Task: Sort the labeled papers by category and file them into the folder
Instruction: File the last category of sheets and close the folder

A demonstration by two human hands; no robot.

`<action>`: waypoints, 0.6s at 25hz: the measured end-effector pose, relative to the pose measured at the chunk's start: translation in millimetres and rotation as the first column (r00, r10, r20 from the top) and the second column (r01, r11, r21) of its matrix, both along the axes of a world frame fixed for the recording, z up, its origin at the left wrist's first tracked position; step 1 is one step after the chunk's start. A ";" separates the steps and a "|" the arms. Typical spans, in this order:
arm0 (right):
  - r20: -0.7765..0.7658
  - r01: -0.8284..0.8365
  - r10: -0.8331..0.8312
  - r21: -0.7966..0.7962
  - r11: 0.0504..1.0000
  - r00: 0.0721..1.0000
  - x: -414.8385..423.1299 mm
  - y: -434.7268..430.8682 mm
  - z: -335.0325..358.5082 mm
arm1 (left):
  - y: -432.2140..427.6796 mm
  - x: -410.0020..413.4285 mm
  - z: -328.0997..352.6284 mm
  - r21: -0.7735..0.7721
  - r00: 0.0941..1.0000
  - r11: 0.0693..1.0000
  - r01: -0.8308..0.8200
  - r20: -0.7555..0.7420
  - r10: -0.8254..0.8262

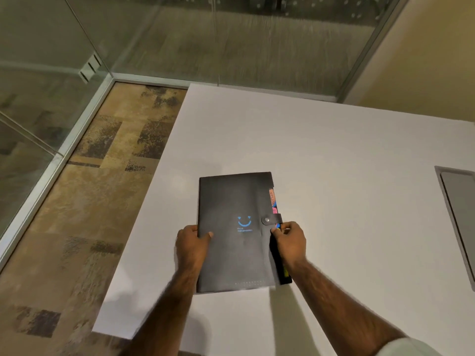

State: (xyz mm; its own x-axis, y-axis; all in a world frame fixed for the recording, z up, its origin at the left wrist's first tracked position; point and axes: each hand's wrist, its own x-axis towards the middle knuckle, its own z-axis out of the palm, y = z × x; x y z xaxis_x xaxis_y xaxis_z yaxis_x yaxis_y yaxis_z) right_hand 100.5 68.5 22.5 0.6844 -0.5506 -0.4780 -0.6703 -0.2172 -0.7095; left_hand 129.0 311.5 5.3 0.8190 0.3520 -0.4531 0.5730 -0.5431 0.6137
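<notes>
The black folder (236, 227) is laid flat on the counter (334, 150), snap strap (271, 220) fastened. Its left edge is gripped by the left hand (191, 242); just below the strap, what seems a coloured tab (277, 226) is pinched by the right hand (290, 238). Opening seems in hand: the strap must be unsnapped.

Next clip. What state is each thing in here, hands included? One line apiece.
folder: closed, front cover up.
snap strap: fastened across the right edge.
coloured tabs: inside, peeking out past the right edge.
left hand: grips the folder's left edge, thumb on the cover.
right hand: pinches the folder's right edge below the strap.
table hatch: appears shut.
</notes>
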 end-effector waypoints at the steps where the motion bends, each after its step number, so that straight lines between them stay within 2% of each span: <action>1: 0.002 0.016 -0.016 -0.008 1.000 1.000 -3.9 -6.8 6.1 | -6.7 -0.9 4.8 -0.047 1.000 0.999 0.005 0.005 -0.005; 7: 0.053 0.126 -0.122 -0.076 0.989 0.991 -20.0 -82.7 50.4 | -83.2 -0.8 52.2 -0.219 0.988 0.969 0.112 0.129 -0.085; 15: 0.131 0.251 -0.236 -0.111 0.962 0.963 -29.5 -225.0 74.1 | -229.2 15.4 95.1 -0.228 0.946 0.923 0.311 0.173 -0.275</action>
State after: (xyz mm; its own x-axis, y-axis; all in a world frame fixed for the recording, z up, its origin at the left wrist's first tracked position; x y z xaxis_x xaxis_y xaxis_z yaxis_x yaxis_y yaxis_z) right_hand 71.1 -156.5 96.6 0.5685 -0.7578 -0.3202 -0.6295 -0.1501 -0.7624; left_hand 144.4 82.3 100.5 0.9276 -0.0229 -0.3729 0.3138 -0.4936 0.8111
